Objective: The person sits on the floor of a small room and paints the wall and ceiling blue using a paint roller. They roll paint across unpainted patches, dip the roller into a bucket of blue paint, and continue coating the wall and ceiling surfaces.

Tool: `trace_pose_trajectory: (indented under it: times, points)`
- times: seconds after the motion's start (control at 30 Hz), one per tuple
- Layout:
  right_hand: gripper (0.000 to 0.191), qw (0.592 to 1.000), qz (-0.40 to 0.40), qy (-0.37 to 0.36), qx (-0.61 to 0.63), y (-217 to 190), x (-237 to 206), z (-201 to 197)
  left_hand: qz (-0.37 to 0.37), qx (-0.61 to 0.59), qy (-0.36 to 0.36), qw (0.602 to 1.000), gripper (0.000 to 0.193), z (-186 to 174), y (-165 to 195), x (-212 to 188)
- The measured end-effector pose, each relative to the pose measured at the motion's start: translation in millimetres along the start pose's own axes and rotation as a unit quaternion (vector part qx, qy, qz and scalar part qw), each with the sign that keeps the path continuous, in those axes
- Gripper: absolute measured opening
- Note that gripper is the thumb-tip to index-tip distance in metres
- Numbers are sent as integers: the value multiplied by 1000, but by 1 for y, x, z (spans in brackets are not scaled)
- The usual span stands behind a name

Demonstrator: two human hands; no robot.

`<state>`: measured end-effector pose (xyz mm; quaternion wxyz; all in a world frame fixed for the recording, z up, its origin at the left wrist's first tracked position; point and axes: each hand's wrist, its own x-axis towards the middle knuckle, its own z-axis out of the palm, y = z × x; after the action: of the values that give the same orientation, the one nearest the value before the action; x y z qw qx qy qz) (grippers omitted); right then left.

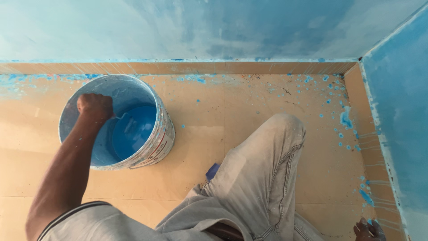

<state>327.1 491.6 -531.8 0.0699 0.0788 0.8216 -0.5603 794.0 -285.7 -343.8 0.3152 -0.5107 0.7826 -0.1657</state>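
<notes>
Left hand (95, 107) inside the paint bucket (154, 134), grip clenched on a tool whose blade dips into blue paint (133, 129). Bucket stands on the tan floor (249, 98) near the blue wall (214, 27). Right hand (368, 230) low at frame edge, paint-smeared; grip unclear.

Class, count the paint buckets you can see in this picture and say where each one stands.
1. The bucket stands on the tiled floor near the blue wall, with the left hand reaching inside it. Others may be out of view.

Bare arms, pale grey short-sleeved shirt with dark-striped sleeve hem, dusty light grey stitched jeans
</notes>
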Motion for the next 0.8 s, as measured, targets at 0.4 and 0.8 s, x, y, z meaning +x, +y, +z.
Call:
trace_pose_trajectory:
  times: [0.4, 0.8]
  points:
    - [64, 999, 26, 30, -23, -21, -17, 1, -98, 17, 107, 989, 55, -75, -119, -83]
    - [35, 973, -135, 133, -133, -32, -62, 19, 136, 12, 67, 988, 50, -103, 50, -24]
